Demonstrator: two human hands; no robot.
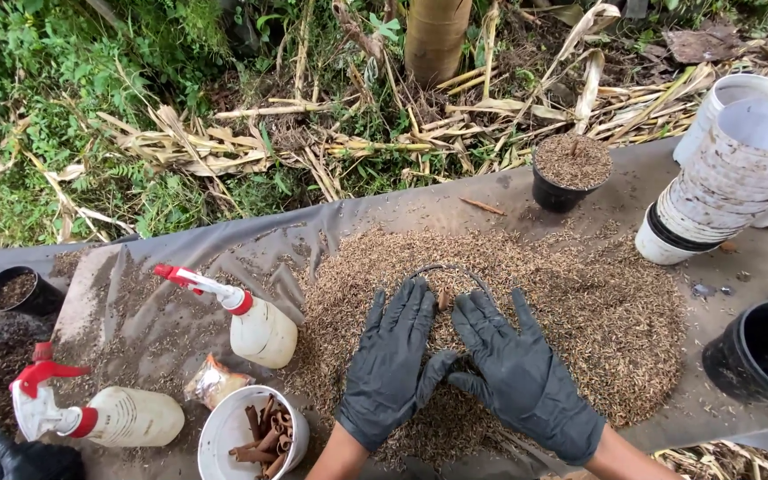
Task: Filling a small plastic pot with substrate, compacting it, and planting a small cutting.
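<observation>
My left hand (pixel 391 360) and my right hand (pixel 524 378) wear black gloves and lie flat, fingers spread, side by side on a pile of brown husk-like potting mix (pixel 580 302). Between and just beyond the fingertips shows the dark rim of a pot (pixel 451 268) sunk in the mix and filled with it. Neither hand grips anything. The pile rests on a grey plastic sheet (pixel 251 240).
A black pot filled with mix (pixel 569 172) stands behind the pile. Stacked white pots (pixel 731 182) lie at the right, an empty black pot (pixel 762 351) below them. Two spray bottles (pixel 255 322) (pixel 104 413), a white pot of brown sticks (pixel 255 433) and another gloved hand (pixel 28 458) are at the left.
</observation>
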